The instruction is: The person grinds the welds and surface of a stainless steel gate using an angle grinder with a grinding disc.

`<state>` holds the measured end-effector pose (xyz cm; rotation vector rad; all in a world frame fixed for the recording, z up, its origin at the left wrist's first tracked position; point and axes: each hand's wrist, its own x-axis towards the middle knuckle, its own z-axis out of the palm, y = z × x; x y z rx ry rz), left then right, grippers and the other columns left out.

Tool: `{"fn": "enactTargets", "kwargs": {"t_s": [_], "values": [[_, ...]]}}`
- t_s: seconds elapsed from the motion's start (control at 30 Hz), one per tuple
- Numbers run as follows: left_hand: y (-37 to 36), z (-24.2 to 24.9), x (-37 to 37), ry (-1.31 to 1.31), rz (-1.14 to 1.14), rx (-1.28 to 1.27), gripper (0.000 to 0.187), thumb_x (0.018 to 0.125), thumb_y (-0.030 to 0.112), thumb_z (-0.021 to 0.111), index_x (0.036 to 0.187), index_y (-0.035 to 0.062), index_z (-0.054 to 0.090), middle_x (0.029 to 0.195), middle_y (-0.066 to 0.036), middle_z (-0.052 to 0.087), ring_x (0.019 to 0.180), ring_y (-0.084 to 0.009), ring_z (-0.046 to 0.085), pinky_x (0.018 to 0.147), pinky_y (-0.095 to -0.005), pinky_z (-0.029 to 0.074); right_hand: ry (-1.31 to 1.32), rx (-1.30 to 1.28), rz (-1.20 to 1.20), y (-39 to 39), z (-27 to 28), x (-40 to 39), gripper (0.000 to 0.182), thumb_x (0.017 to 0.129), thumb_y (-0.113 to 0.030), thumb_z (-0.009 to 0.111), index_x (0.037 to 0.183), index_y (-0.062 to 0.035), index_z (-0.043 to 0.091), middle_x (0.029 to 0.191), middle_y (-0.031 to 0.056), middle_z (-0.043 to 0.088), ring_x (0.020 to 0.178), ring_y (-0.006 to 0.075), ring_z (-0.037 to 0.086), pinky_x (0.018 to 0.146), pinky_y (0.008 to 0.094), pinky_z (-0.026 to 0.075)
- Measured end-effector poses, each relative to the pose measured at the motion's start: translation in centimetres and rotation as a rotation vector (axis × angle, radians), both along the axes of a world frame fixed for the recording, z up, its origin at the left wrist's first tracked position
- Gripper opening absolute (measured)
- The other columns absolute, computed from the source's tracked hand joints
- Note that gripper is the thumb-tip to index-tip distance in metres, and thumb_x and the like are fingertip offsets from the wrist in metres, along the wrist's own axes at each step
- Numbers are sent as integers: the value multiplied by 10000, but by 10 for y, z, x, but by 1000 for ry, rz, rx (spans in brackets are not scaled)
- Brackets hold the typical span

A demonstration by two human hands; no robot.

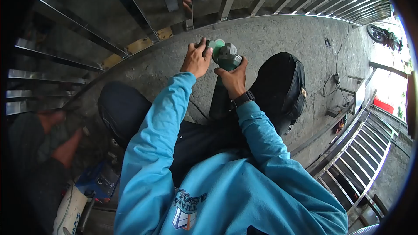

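Sleeves: blue sweatshirt point(209, 191) nearest the camera, both arms reaching toward 12 o'clock.
Grinder: green angle grinder point(226, 58) above the knees, at the curved steel rail point(143, 43).
Right hand point(233, 78): wrapped round the grinder's body, watch point(242, 99) on the wrist.
Left hand point(197, 60): fingers closed at the grinder's head.
Floor: concrete point(283, 35), cable at 2 o'clock.

**What the view is keeping out of sight**

The left hand point(197, 59) is covering the front of the green angle grinder point(225, 57), so its disc is staying hidden and the contact with the steel rail point(130, 47) is not showing. The right hand point(233, 78) is wrapping the grinder's body, hiding the switch. The dark cap point(283, 88) is masking whatever is lying beneath it. At the left edge a second person's hands point(56, 135) are sinking into shadow, their grip unreadable. The blue machine point(98, 180) is being cut off by the sleeve.
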<state>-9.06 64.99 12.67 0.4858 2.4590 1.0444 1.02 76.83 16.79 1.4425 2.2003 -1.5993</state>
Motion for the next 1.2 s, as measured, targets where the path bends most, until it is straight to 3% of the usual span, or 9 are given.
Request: {"fn": "enactTargets", "kwargs": {"t_s": [0.43, 0.73, 0.8, 0.83, 0.87, 0.97, 1.07, 1.13, 1.2], "values": [[4, 6, 6, 111, -57, -166, 552, 996, 381, 527, 1473, 111, 457, 1257, -248, 480, 1114, -446, 570, 952, -477, 497, -66, 1, 14, 1, -1, 0, 1000, 651, -152, 845, 1447, -44, 250, 1158, 180, 557, 1028, 299, 600, 873, 388, 505], [-37, -80, 7, -197, 275, -533, 532, 998, 370, 536, 1464, 129, 451, 1378, -220, 412, 1167, -414, 552, 980, -455, 485, 131, -190, -174, 8, -7, -4, 997, 672, -124, 840, 1452, -70, 220, 1165, 147, 548, 1020, 286, 602, 852, 412, 526], [-31, -77, 14, 12, 179, -401, 494, 991, 393, 549, 1389, 103, 524, 1304, -272, 527, 1144, -426, 585, 969, -464, 493, 208, -411, -214, 12, 1, -4, 939, 678, -86, 832, 1417, -69, 254, 1112, 130, 565, 942, 262, 623, 785, 396, 544], [-26, -48, 10, -96, 67, -301, 533, 989, 445, 538, 1407, 114, 516, 1269, -296, 568, 1135, -430, 605, 974, -461, 501, 248, -422, -224, 10, 14, -9, 683, 744, -82, 779, 1312, -55, 402, 1026, 113, 592, 843, 241, 641, 722, 372, 554], [-23, -9, 4, -199, -44, -197, 574, 987, 496, 526, 1424, 126, 509, 1233, -319, 610, 1127, -433, 626, 979, -459, 509, 238, -423, -204, 13, 18, -9, 683, 744, -82, 779, 1312, -55, 402, 1026, 113, 592, 843, 241, 641, 722, 372, 554], [-27, 64, 28, -244, -264, 125, 763, 970, 622, 472, 1409, -2, 489, 967, -314, 684, 949, -443, 685, 893, -476, 532, 404, -767, -268, 37, 6, -9, 252, 859, -156, 666, 1069, -47, 580, 906, 103, 631, 776, 241, 655, 684, 367, 568], [-45, 96, 52, -235, -415, 322, 924, 951, 688, 432, 1432, -101, 407, 960, -324, 678, 919, -428, 696, 848, -473, 539, 336, -998, -272, 45, 33, -15, 324, 880, -225, 662, 1108, -28, 543, 900, 130, 637, 748, 254, 655, 672, 366, 579], [-55, 96, 58, -95, -473, 381, 917, 948, 665, 467, 1484, -69, 346, 904, -273, 687, 845, -389, 702, 806, -454, 549, 340, -958, -236, 42, 41, -20, 336, 902, -247, 642, 1113, -12, 529, 896, 142, 635, 748, 258, 656, 653, 374, 578], [-57, 93, 67, 289, -592, 402, 913, 939, 602, 546, 1514, -58, 287, 838, -211, 673, 760, -342, 681, 762, -443, 547, 285, -1120, -99, 47, 39, -17, 344, 918, -275, 620, 1109, -3, 529, 895, 144, 632, 742, 258, 657, 645, 379, 580]]}}
